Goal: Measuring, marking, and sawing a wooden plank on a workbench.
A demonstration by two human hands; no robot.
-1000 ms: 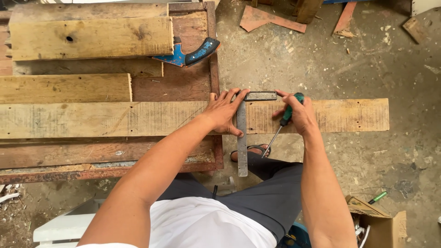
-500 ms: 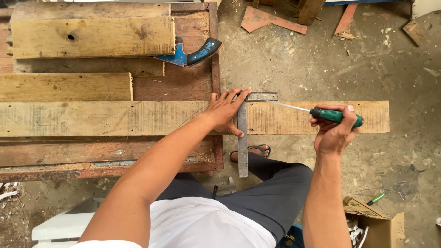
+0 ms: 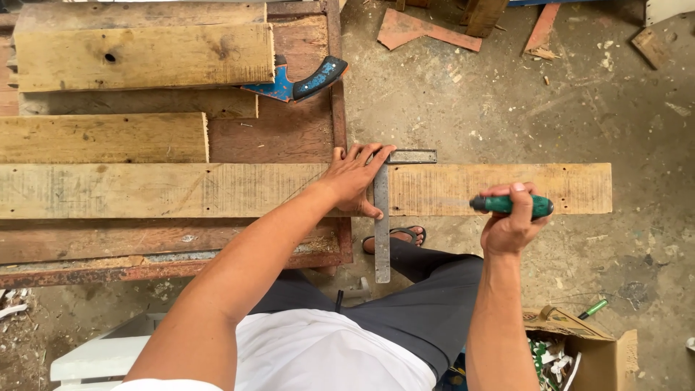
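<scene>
Over plank (image 3: pixel 507 190): right hand (image 3: pixel 510 224) gripping screwdriver (image 3: pixel 512 206)

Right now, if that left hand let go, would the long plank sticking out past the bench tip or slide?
Probably it would stay. Most of the long plank lies on the workbench, with a shorter part overhanging. It looks stiff and fairly heavy, and its rough face should grip. The metal square under the left hand might shift more easily.

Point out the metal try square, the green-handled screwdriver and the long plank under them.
metal try square (image 3: pixel 381 239), head view, on its long steel blade below the plank.
green-handled screwdriver (image 3: pixel 541 207), head view, on the handle end showing past the right hand (image 3: pixel 510 224).
long plank (image 3: pixel 145 190), head view, on its bare left stretch.
</scene>
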